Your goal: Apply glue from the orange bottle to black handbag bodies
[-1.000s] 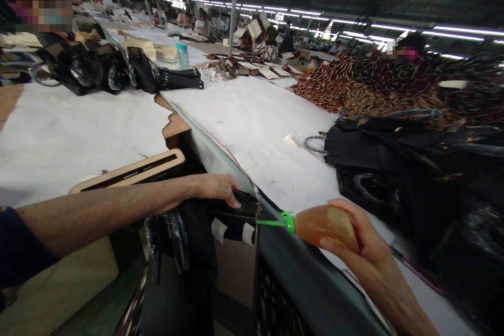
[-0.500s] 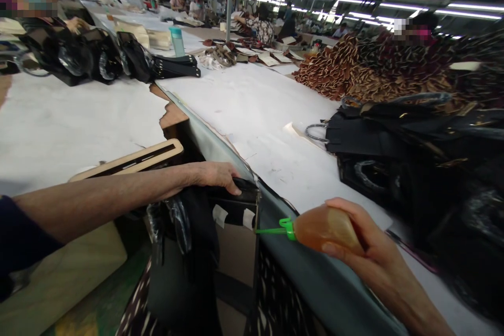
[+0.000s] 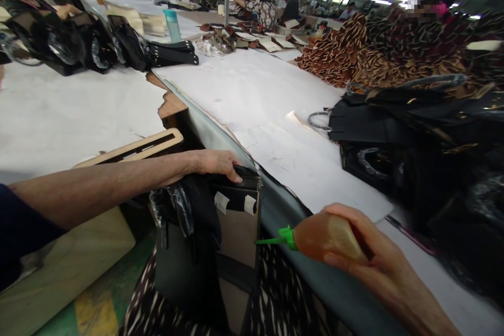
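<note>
Across the lap lies a black bag [image 3: 185,268], its inner side open to a grey-brown panel [image 3: 238,236] with two white tape pieces. My left hand [image 3: 220,164] grips the bag's upper edge, thumb on top. In my right hand [image 3: 354,236] is a squeeze bottle [image 3: 323,236] of amber liquid with a green cap and thin green nozzle. The nozzle tip is at the panel's right edge, below the right tape piece. Plastic-wrapped handles [image 3: 181,210] hang on the bag's left side.
A white-covered table [image 3: 252,100] stretches ahead. Black bags [image 3: 394,131] are heaped at right, behind them brown strips [image 3: 334,52]. More black bags [image 3: 74,42] and a teal bottle [image 3: 172,26] stand back left. A beige frame [image 3: 157,143] lies beyond my left forearm.
The nozzle tip has moved down along the panel's right edge, with my right hand lower. My left hand still holds the bag's edge. The whole view has shifted slightly.
</note>
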